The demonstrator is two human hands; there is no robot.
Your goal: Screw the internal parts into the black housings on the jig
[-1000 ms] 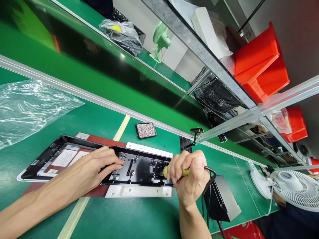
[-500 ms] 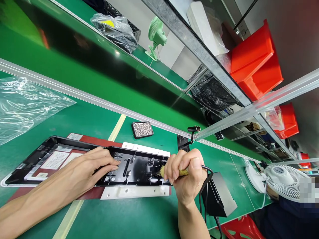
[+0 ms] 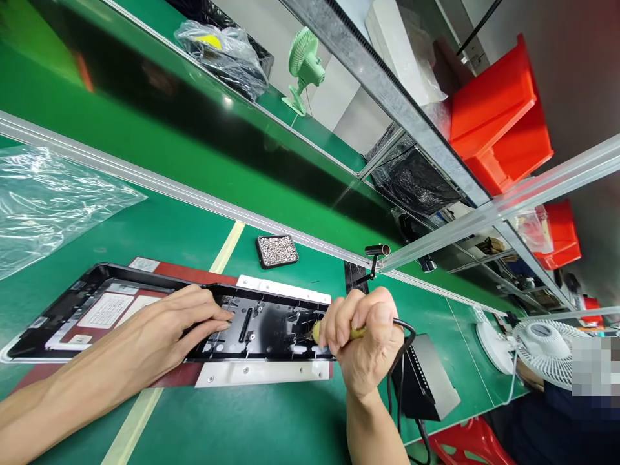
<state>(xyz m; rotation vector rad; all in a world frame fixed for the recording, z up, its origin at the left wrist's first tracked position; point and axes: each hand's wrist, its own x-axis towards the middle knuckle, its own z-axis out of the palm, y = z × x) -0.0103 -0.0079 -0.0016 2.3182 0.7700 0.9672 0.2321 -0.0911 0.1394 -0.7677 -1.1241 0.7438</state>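
Note:
A long black plastic housing (image 3: pixel 268 323) lies open side up on a dark red fixture board (image 3: pixel 181 376) with white side rails (image 3: pixel 261 373). Across its middle rests my left hand (image 3: pixel 186 316), fingers stretched out, tips on or just above the inner floor. My right hand (image 3: pixel 365 336) is closed in a fist round the yellow handle of a corded soldering iron (image 3: pixel 317 332). Its tip points into the right end of the housing, among small black parts; the exact contact point is too small to make out. A black cable (image 3: pixel 409 336) runs from the handle.
A black box (image 3: pixel 429 381) with cables stands right of my right hand. Beyond the fixture lies a small tray of grainy metal pieces (image 3: pixel 277 250). A metal rail (image 3: pixel 194 197) borders the table, and clear plastic film (image 3: pixel 53 206) lies left. A white fan (image 3: pixel 545 352) and a person are at the right.
Both hands, the housing and the soldering iron stay almost where they were. At the right edge, the person has shifted slightly to the left.

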